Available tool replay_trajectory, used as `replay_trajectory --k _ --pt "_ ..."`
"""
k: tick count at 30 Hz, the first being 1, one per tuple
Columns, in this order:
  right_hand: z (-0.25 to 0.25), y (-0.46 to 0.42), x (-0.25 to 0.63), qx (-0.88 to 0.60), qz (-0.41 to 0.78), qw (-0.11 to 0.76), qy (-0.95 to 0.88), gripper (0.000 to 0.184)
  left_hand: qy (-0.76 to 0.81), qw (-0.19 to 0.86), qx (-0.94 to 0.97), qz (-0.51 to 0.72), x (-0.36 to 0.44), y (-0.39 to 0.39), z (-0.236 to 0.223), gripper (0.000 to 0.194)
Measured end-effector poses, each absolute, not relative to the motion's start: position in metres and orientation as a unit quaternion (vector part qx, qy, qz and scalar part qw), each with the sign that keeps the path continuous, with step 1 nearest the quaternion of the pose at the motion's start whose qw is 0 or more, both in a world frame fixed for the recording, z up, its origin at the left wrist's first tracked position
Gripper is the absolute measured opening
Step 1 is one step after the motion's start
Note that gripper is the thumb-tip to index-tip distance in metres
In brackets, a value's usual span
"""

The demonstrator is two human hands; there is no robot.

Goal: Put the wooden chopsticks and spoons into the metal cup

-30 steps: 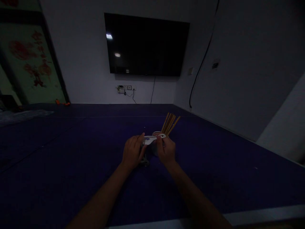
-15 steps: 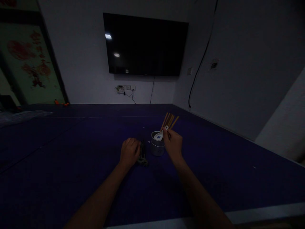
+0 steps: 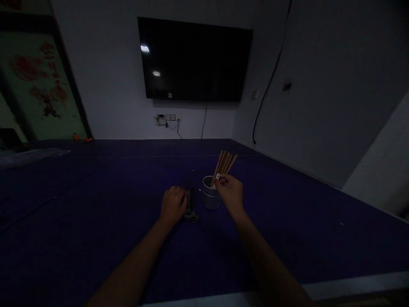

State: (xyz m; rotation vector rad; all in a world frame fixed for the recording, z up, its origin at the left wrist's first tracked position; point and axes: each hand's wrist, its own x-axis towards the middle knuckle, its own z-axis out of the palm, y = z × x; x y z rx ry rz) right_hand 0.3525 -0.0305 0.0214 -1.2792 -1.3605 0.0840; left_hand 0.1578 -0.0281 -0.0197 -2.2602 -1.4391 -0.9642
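My right hand point(image 3: 232, 194) pinches the handle of a white ceramic spoon point(image 3: 217, 176), its bowl end down inside a grey metal utensil holder point(image 3: 211, 201). Several wooden chopsticks point(image 3: 225, 161) lean out of the holder toward the upper right, behind my fingers. To the left of the holder, my left hand point(image 3: 173, 205) rests on the surface with its fingers curled. Against its thumb side lies a dark, shiny, elongated object point(image 3: 191, 209), too dim to name. Whatever the left fingers may hold is hidden.
The dark blue surface point(image 3: 128, 183) stretches to the wall, with a pale edge point(image 3: 358, 285) at the front. Clear plastic sheeting point(image 3: 32, 157) lies at the far left, near small orange things point(image 3: 82, 138). A television point(image 3: 196, 62) hangs above; a black cable point(image 3: 268, 87) runs down the right wall.
My right hand has lowered the spoon into the holder; its bowl, seen above the rim before, is now hidden inside. The chopsticks have shifted slightly left. My left hand has stayed in place.
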Motion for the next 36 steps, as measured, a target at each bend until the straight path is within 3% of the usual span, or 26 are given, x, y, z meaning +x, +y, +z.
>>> replay_trajectory --k 9,14,25,29,36 --pt "0.0279 -0.0387 0.3505 -0.585 -0.071 0.498 -0.637 0.022 -0.518 0.117 -0.791 -0.302 0.1601 -0.0285 -0.0193 0.021" --pt "0.028 -0.0393 0.3491 -0.595 -0.115 0.473 -0.639 0.031 -0.525 0.104 -0.796 -0.282 0.1609 -0.0267 -0.0214 0.025" --pt "0.0254 -0.0395 0.3444 -0.616 -0.164 0.419 -0.646 0.026 -0.535 0.092 -0.799 -0.26 0.1622 -0.0264 -0.0239 0.026" --pt "0.0234 -0.0368 0.3436 -0.607 -0.169 0.43 -0.647 0.024 -0.54 0.082 -0.8 -0.25 0.1618 -0.0249 -0.0254 0.028" --pt "0.0219 -0.0329 0.3472 -0.566 -0.086 0.557 -0.602 0.03 -0.542 0.081 -0.798 -0.252 0.1608 -0.0231 -0.0289 0.029"
